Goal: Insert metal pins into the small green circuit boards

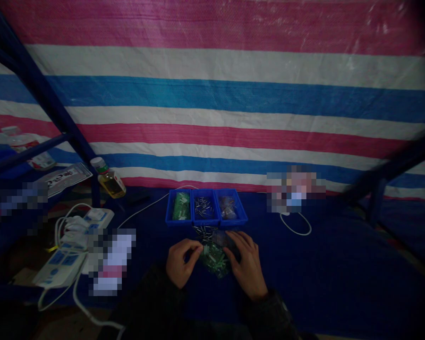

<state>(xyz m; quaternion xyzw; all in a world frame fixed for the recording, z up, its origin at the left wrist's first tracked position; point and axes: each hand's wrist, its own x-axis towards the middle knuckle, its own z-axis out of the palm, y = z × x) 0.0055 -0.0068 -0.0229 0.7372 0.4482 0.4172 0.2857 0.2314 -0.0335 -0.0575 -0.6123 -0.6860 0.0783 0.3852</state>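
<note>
The green pieces point(215, 260) lie in a small heap on the blue surface point(304, 278), between the two hands. At the heap's 9 o'clock, the left hand point(181, 262) has thumb and forefinger pinched together, though whether a piece sits between them I cannot tell. At its 3 o'clock, the right hand point(247, 264) is loosely spread, palm down, fingers over the edge of a dark, see-through packet point(220, 237). Slim metal pieces point(204, 232) are scattered at 12 o'clock, just below three blue trays: the left tray point(167, 215) holds green pieces, the middle tray point(205, 222) metal ones, the right tray point(242, 220) small pieces too unclear to name. Farther out, a capped bottle point(111, 182) leans at 10 o'clock, power strips point(61, 269) lie at 9, and a looped white cable point(302, 233) at 2
</note>
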